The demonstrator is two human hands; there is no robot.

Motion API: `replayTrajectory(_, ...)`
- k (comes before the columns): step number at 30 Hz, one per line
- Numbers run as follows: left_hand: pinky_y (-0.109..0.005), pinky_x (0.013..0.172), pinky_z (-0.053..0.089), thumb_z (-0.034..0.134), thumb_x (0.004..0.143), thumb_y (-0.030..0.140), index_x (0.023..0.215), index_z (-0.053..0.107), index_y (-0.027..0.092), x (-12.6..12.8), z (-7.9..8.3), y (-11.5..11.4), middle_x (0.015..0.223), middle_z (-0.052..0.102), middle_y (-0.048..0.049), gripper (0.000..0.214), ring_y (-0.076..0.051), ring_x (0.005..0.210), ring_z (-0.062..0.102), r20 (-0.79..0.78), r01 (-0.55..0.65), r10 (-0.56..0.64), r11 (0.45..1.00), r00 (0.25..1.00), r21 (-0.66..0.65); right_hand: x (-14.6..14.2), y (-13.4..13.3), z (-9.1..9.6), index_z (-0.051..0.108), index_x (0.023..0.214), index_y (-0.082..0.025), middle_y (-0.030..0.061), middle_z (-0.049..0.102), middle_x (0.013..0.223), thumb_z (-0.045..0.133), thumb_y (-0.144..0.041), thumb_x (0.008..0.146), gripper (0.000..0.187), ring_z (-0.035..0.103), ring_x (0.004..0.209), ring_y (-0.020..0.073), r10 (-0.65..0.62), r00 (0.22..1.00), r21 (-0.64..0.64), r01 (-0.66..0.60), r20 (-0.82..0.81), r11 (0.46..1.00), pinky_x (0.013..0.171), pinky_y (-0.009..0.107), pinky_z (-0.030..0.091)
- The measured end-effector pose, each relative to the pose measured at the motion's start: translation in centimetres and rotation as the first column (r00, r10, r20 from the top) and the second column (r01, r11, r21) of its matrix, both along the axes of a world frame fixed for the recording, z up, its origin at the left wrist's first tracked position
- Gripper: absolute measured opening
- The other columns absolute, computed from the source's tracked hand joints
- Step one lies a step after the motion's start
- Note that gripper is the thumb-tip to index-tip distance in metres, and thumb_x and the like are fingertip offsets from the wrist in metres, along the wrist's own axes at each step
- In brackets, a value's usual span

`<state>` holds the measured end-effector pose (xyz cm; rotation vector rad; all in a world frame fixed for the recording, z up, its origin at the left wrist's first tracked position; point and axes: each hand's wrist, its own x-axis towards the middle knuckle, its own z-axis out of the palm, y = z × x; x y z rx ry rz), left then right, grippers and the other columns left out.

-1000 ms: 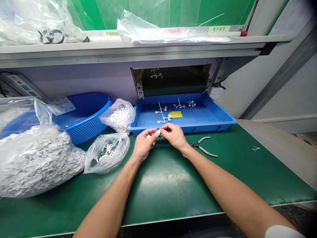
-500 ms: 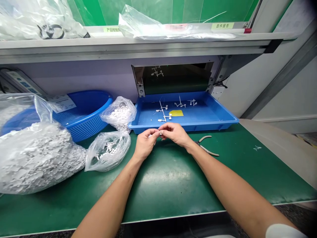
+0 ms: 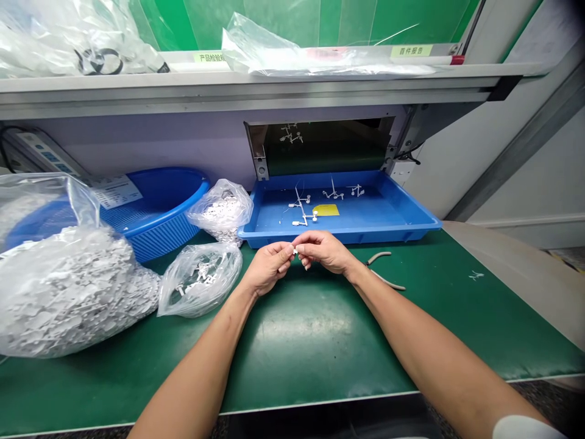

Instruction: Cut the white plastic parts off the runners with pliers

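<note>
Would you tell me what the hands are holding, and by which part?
The left hand and right hand pinch a small white piece; the gripped part is hidden.

green-matted workbench (image 3: 311,360) — blue tray (image 3: 338,235), two bags of white parts (image 3: 68,292), pliers (image 3: 379,256)

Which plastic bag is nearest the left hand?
The small clear bag, holding branched white pieces; the big bag and the one by the tray hold flaky scrap.

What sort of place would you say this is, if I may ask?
Probably a factory workstation for small moulded parts: a green-topped bench, a blue tray holding white plastic sprues, and a pair of pliers.
</note>
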<state>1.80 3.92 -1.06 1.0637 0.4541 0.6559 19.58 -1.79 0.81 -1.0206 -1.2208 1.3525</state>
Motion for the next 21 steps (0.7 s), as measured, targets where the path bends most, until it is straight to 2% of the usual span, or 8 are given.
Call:
replayTrajectory(4, -0.010, 0.035, 0.018, 0.080, 0.074, 0.041, 0.082, 0.062, 0.009, -0.2, -0.2, 0.2, 0.073, 0.050, 0.0000, 0.038, 0.000, 0.045, 0.031, 0.030, 0.024, -0.023, 0.999, 0.999, -0.033, 0.0, 0.0, -0.3, 0.067, 0.099, -0.015, 0.0020, 0.065, 0.075, 0.074, -0.034, 0.076, 0.030, 0.062, 0.063, 0.0119, -0.008, 1.000, -0.009, 0.008, -0.014, 1.000, 0.059, 0.025, 0.055)
replayTrajectory(7, -0.008, 0.034, 0.019, 0.082, 0.072, 0.038, 0.082, 0.062, 0.009, -0.3, -0.3, 0.3, 0.073, 0.051, -0.0002, 0.037, 0.001, 0.044, 0.032, 0.045, 0.032, -0.028, 0.995, 0.999, -0.089, -0.2, 0.0, -0.4, 0.067, 0.099, -0.016, 0.0025, 0.066, 0.076, 0.072, -0.034, 0.078, 0.029, 0.063, 0.063, 0.0126, -0.013, 1.000, 0.010, 0.013, 0.024, 1.000, 0.060, 0.026, 0.055)
replayTrajectory(9, -0.008, 0.034, 0.020, 0.084, 0.071, 0.035, 0.081, 0.062, 0.008, -0.3, -0.2, 0.2, 0.073, 0.052, -0.0004, 0.036, 0.001, 0.043, 0.033, 0.053, 0.040, -0.033, 0.989, 0.998, -0.141, -0.4, 0.1, -0.6, 0.066, 0.100, -0.016, 0.0029, 0.065, 0.077, 0.068, -0.036, 0.080, 0.029, 0.062, 0.064, 0.0126, -0.036, 0.997, 0.014, 0.035, 0.075, 0.999, 0.059, 0.026, 0.054)
replayTrajectory(11, -0.007, 0.033, 0.020, 0.083, 0.071, 0.032, 0.082, 0.061, 0.007, -0.3, 0.1, 0.3, 0.074, 0.053, -0.0012, 0.035, 0.001, 0.043, 0.033, 0.069, 0.036, -0.024, 0.981, 0.997, -0.190, -0.8, 0.2, -1.1, 0.062, 0.110, -0.017, 0.0038, 0.065, 0.082, 0.057, -0.038, 0.085, 0.033, 0.063, 0.067, 0.0131, -0.093, 0.979, 0.040, 0.087, 0.180, 0.995, 0.061, 0.027, 0.054)
replayTrajectory(13, -0.007, 0.031, 0.019, 0.080, 0.073, 0.029, 0.083, 0.060, 0.008, -0.5, 0.5, 0.6, 0.075, 0.052, -0.0007, 0.030, 0.001, 0.042, 0.032, 0.099, 0.002, 0.021, 0.974, 0.995, -0.228, -1.4, 0.3, -1.8, 0.056, 0.120, -0.018, 0.0048, 0.066, 0.089, 0.047, -0.037, 0.089, 0.037, 0.063, 0.071, 0.0139, -0.145, 0.941, 0.088, 0.124, 0.307, 0.988, 0.063, 0.028, 0.054)
replayTrajectory(15, -0.008, 0.029, 0.018, 0.074, 0.075, 0.024, 0.082, 0.056, 0.011, -1.2, 1.3, 1.3, 0.076, 0.051, 0.0009, 0.023, 0.001, 0.041, 0.031, 0.145, -0.060, 0.102, 0.962, 0.984, -0.267, -2.5, 0.2, -2.6, 0.057, 0.119, -0.018, 0.0052, 0.066, 0.088, 0.045, -0.033, 0.090, 0.035, 0.063, 0.070, 0.0149, -0.155, 0.895, 0.126, 0.112, 0.417, 0.986, 0.063, 0.029, 0.052)
replayTrajectory(18, -0.008, 0.027, 0.018, 0.063, 0.074, 0.016, 0.080, 0.048, 0.015, -3.0, 2.5, 2.7, 0.079, 0.051, 0.0022, 0.016, 0.000, 0.041, 0.033, 0.208, -0.170, 0.238, 0.939, 0.949, -0.300, -4.8, -0.1, -3.3, 0.067, 0.100, -0.018, 0.0047, 0.065, 0.085, 0.055, -0.027, 0.085, 0.021, 0.060, 0.076, 0.0165, -0.132, 0.810, 0.198, 0.020, 0.572, 0.980, 0.073, 0.031, 0.048)
replayTrajectory(21, -0.008, 0.026, 0.018, 0.058, 0.073, 0.012, 0.081, 0.045, 0.016, -5.0, 3.4, 3.4, 0.072, 0.045, 0.0050, 0.015, 0.000, 0.040, 0.033, 0.234, -0.245, 0.321, 0.920, 0.918, -0.305, -7.2, -0.2, -3.4, 0.069, 0.098, -0.022, 0.0031, 0.063, 0.092, 0.068, -0.029, 0.079, 0.021, 0.058, 0.082, 0.0170, -0.116, 0.713, 0.270, -0.106, 0.691, 0.957, 0.079, 0.031, 0.043)
